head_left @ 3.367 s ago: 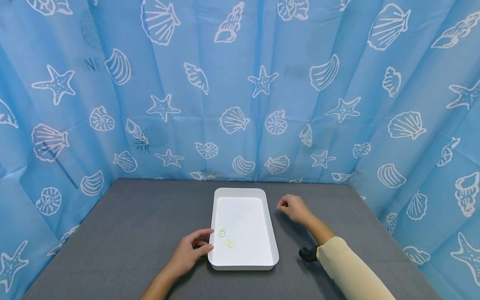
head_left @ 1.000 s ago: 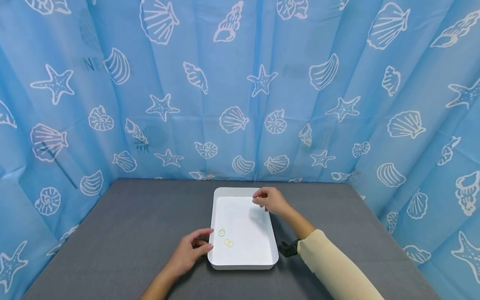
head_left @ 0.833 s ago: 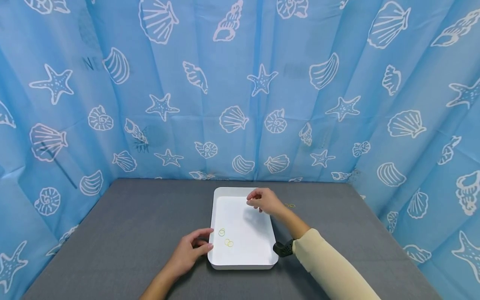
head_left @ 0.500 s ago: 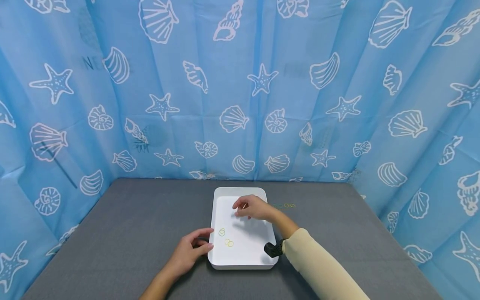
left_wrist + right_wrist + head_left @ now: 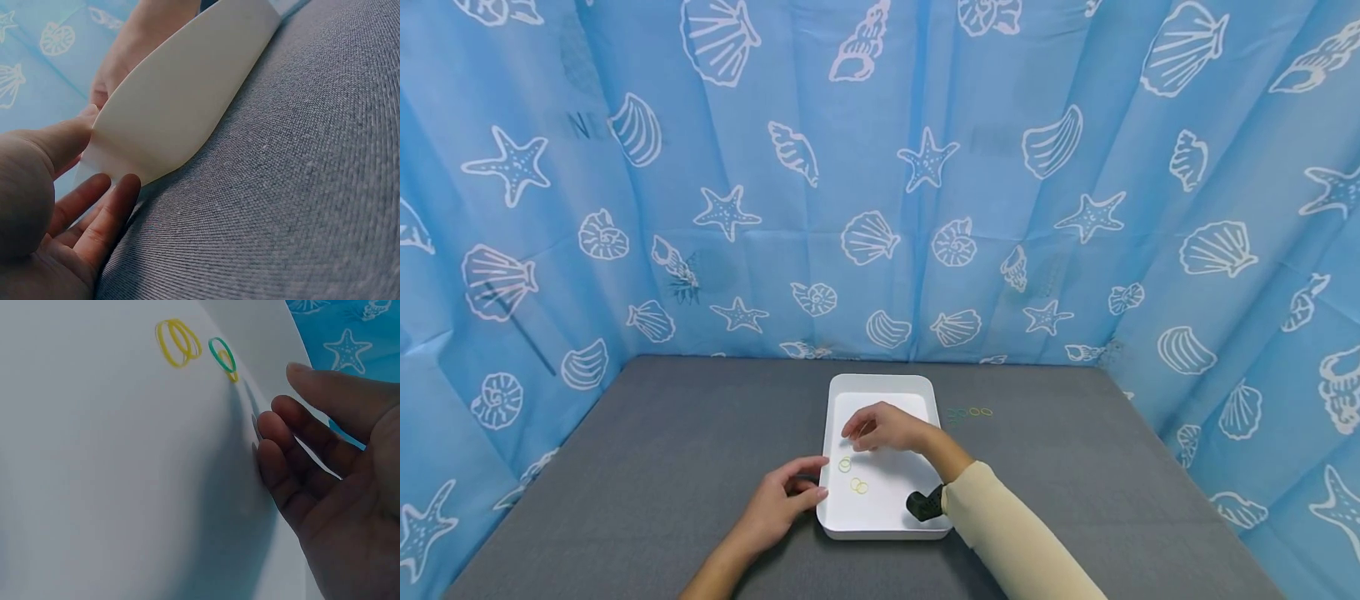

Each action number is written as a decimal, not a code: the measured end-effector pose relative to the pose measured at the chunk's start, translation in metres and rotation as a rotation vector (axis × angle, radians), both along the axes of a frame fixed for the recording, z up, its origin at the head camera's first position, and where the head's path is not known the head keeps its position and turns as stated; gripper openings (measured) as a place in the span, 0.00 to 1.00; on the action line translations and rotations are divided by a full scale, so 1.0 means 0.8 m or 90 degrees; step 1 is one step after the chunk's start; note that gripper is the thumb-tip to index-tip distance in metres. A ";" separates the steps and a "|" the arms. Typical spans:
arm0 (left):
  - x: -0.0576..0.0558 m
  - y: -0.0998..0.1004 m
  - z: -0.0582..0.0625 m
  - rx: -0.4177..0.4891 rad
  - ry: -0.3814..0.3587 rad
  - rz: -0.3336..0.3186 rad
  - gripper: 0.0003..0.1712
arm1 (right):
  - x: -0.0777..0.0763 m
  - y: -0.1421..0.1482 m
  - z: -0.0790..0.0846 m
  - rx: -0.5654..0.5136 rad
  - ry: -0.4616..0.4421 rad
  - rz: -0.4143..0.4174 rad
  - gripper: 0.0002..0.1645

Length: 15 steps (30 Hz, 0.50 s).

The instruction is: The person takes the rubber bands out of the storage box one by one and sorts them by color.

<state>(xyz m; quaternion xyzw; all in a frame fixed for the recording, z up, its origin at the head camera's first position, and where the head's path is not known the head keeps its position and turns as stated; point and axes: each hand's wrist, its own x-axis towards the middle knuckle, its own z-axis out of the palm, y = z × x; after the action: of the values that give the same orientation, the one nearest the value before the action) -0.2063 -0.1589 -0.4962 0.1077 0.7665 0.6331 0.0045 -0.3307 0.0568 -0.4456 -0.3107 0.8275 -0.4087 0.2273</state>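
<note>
In the head view, my left hand [image 5: 778,504] holds the left side of a white tray [image 5: 887,535]. The left wrist view shows thumb and fingers against the tray's wall [image 5: 181,87]. My right hand [image 5: 886,427] hovers inside the tray near its left wall, palm down. In the right wrist view, its thumb stands apart from the loosely bent fingers [image 5: 275,459], and nothing shows between them. Just in front of that hand lie overlapping green and yellow rubber bands [image 5: 845,465]. Two yellow rubber bands [image 5: 859,486] overlap a little nearer to me.
Beyond the tray's right wall, yellow rubber bands [image 5: 981,412] and faint green rubber bands [image 5: 957,413] lie in a row on the grey tabletop [image 5: 700,433]. A blue shell-print curtain [image 5: 880,183] surrounds the back and sides. A black wrist strap [image 5: 925,503] overhangs the tray.
My right hand has come from the table right of the tray, across the far right wall, to the tray's left part. The row of bands on the table is uncovered. My left hand stays put.
</note>
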 end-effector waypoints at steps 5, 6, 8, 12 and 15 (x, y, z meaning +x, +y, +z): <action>0.001 0.000 0.002 0.002 -0.002 0.000 0.25 | 0.000 -0.008 -0.006 -0.004 0.002 0.027 0.11; 0.001 0.000 0.002 0.000 -0.003 0.000 0.25 | 0.000 -0.009 -0.007 0.000 0.004 0.033 0.11; 0.002 0.000 0.002 -0.004 -0.002 0.001 0.25 | 0.001 -0.011 -0.009 0.012 0.004 0.039 0.11; 0.002 0.001 0.003 -0.007 -0.002 0.003 0.25 | 0.002 -0.013 -0.010 0.036 0.003 0.036 0.11; 0.002 0.001 0.003 -0.002 -0.006 0.004 0.25 | 0.003 -0.014 -0.010 0.049 0.012 0.040 0.11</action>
<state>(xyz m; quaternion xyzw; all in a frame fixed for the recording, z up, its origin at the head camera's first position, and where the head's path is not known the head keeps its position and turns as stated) -0.2044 -0.1584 -0.4940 0.1023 0.7677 0.6326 0.0060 -0.3287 0.0459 -0.4538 -0.3317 0.8345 -0.3663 0.2438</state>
